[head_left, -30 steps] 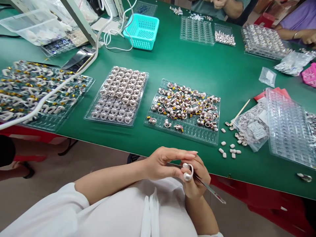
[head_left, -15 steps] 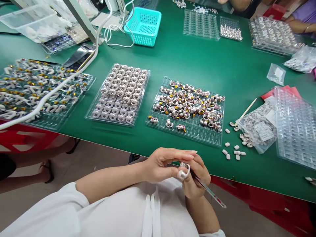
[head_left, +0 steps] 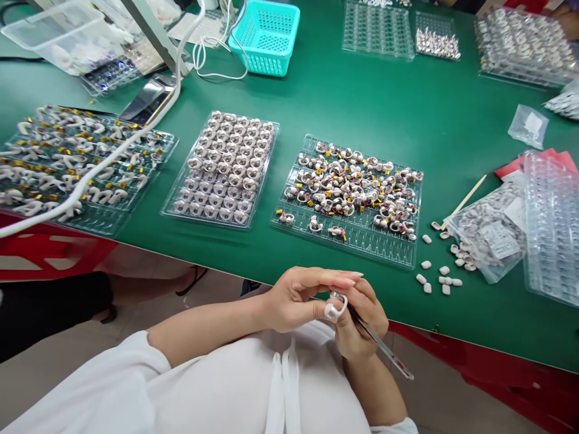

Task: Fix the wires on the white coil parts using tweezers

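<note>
In front of me, left hand (head_left: 292, 302) and right hand (head_left: 365, 316) meet at the near edge of the green counter (head_left: 384, 114), both grips closed on a small, glossy white C-shaped piece (head_left: 333, 311). The right also clasps a slim silver metal tool (head_left: 388, 351). Beyond them sits a clear plastic tray (head_left: 384, 246) of white curved parts (head_left: 346, 191), with loose pale rounded caps (head_left: 446, 281) beside it.

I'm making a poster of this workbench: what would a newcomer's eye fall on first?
Probably the turquoise basket, bright against the green table, at the top left of centre. Next, at the lower middle, the left hand and right hand meet at a small white curved piece, with a slim metal tool jutting from the right hand. Just beyond them lies a clear tray crowded with small pale parts.
</note>
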